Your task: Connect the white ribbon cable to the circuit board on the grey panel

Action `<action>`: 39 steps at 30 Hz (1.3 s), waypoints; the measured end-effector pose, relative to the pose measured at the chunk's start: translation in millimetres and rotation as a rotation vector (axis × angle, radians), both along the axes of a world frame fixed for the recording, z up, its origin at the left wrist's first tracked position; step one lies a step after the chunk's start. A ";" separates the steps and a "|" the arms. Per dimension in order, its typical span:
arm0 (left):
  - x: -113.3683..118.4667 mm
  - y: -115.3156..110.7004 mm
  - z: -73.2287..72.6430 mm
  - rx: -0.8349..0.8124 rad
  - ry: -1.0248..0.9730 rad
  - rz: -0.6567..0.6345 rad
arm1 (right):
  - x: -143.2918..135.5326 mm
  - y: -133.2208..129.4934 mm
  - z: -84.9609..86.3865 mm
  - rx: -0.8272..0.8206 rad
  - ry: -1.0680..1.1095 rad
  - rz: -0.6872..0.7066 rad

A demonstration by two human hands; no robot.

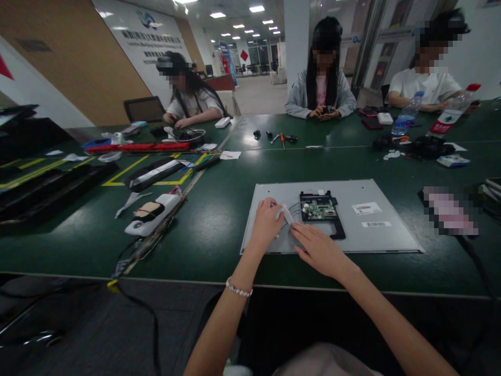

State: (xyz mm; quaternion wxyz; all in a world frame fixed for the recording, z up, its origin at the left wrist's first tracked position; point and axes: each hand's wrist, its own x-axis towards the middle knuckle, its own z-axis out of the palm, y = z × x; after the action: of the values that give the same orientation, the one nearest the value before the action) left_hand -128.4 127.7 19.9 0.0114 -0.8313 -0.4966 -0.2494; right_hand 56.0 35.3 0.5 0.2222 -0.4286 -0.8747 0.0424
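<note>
A flat grey metal panel [368, 230] lies on the green table in front of me. On it sits a black frame [338, 227] around a green circuit board [321, 210], with thin grey cables running left from it. My left hand [268, 222] is closed, its fingertips on the upper end of a narrow whitish strip [287, 214]. Beside the strip's lower end, my right hand [317, 246] rests on the panel with fingers stretched out. Two labels [367, 208] are stuck on the panel's right part.
A white power strip [154, 213] with cables lies at left, near black trays [50, 190]. A phone [448, 211] is at right. Small tools [282, 140] and bottles [407, 114] stand or lie farther back. Three people sit across the table [219, 209].
</note>
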 end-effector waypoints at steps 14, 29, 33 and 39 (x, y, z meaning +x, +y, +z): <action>7.4 -7.1 5.4 -0.078 0.110 -0.153 | 1.3 0.5 1.7 -0.029 0.011 -0.007; 17.3 -14.8 6.1 -0.232 0.191 0.007 | 1.3 -3.6 -6.4 -0.035 0.001 -0.023; 25.2 -17.5 5.2 -0.233 0.219 0.066 | 1.5 -5.2 -7.7 -0.031 0.028 -0.023; 30.7 -20.6 7.8 -0.241 0.248 0.079 | 0.2 -9.7 -6.0 -0.041 0.022 -0.049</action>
State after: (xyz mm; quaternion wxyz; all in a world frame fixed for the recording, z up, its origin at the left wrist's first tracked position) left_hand -97.7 107.2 27.6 -0.0171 -0.8308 -0.5501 -0.0828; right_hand 56.2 25.6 -5.4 0.2240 -0.4541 -0.8603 0.0596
